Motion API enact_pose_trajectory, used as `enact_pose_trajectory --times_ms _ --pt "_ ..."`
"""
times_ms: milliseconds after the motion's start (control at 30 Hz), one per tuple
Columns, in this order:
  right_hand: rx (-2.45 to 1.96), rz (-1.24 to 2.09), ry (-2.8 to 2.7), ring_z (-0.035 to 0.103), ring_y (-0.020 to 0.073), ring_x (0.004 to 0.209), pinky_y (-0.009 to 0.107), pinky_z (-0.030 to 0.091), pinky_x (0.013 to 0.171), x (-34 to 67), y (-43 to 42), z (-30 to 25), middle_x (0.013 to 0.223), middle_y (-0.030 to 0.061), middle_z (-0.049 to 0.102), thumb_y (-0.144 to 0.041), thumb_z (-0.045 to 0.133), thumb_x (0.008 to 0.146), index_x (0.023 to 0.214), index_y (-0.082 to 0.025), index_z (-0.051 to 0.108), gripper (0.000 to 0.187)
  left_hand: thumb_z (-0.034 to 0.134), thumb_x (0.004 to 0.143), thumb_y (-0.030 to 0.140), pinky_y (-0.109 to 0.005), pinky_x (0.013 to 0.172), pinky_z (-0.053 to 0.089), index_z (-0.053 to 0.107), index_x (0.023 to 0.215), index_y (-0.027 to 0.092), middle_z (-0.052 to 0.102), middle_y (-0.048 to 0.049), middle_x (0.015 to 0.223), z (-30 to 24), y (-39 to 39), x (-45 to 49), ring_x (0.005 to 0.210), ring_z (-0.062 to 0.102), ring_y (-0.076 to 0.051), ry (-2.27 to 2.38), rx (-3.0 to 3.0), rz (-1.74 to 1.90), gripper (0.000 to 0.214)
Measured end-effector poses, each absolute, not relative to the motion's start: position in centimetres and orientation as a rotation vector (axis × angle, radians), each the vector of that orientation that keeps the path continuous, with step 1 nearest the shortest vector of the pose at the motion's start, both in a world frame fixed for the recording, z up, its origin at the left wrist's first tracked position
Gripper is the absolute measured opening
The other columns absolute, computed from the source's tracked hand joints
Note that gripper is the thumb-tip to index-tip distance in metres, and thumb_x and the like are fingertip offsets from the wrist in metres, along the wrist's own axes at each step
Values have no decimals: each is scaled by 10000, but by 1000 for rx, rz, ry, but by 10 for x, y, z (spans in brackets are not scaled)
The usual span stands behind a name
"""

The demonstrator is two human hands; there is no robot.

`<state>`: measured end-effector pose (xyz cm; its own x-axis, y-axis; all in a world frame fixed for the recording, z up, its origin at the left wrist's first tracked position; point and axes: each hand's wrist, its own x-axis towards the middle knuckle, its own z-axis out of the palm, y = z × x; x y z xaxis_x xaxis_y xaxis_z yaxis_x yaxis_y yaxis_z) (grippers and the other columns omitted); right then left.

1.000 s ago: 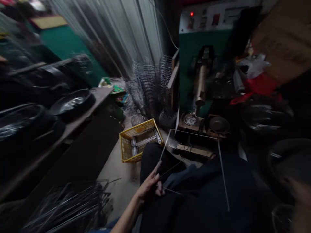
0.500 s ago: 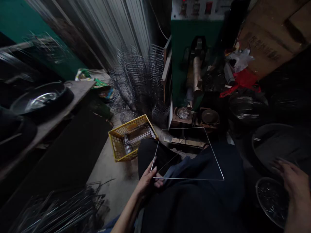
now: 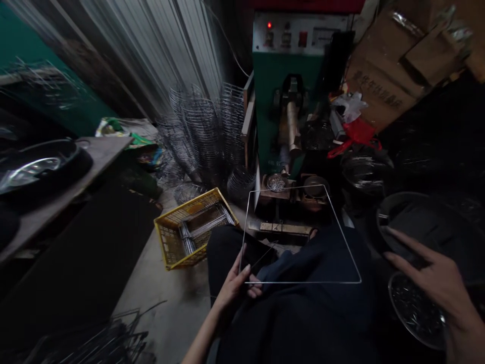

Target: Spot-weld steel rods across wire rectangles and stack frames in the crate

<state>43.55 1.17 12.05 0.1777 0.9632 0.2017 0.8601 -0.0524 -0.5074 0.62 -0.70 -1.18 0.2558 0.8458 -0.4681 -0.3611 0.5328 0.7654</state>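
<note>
My left hand (image 3: 238, 282) pinches the near left corner of a thin square wire frame (image 3: 343, 237) that lies roughly flat over my dark-clothed lap. A couple of loose thin wires stick out from the same hand. My right hand (image 3: 435, 283) hovers at the right with fingers spread, holding nothing, above a shiny metal bowl (image 3: 413, 311) of small dark pieces. Straight ahead stands a green machine (image 3: 282, 96) with a brass-coloured cylinder (image 3: 292, 129) pointing down at a small dish (image 3: 276, 183).
A yellow plastic crate (image 3: 178, 237) with metal rods sits on the floor at left. Stacks of wire racks (image 3: 206, 131) lean on the corrugated wall. A bench (image 3: 56, 194) with dark pans runs along the left; cardboard boxes (image 3: 386, 86) and black tubs (image 3: 417, 222) crowd the right.
The wire frame has swung from upright-tilted to lying flat over my lap. My right hand has come into view from the right, fingers spread over the bowl. The camera panned right.
</note>
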Motion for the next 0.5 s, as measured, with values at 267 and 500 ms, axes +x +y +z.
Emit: enact_pose_trajectory --times_ms 267,500 --pt "-1243 683 -2307 495 236 1293 407 455 1065 315 26 64 1363 67 564 -339 594 914 1385 -234 524 488 587 886 473 -260 491 508 -202 1499 186 724 -108 673 -4 -15 14 565 697 -236 1021 608 877 1040" --pt "-1098 765 -2380 496 242 1293 422 432 1079 290 27 39 1364 105 558 -342 620 894 1400 -204 503 537 585 893 463 -260 530 514 -131 1523 254 737 -100 712 -8 -14 12 595 706 -229 1008 583 832 976"
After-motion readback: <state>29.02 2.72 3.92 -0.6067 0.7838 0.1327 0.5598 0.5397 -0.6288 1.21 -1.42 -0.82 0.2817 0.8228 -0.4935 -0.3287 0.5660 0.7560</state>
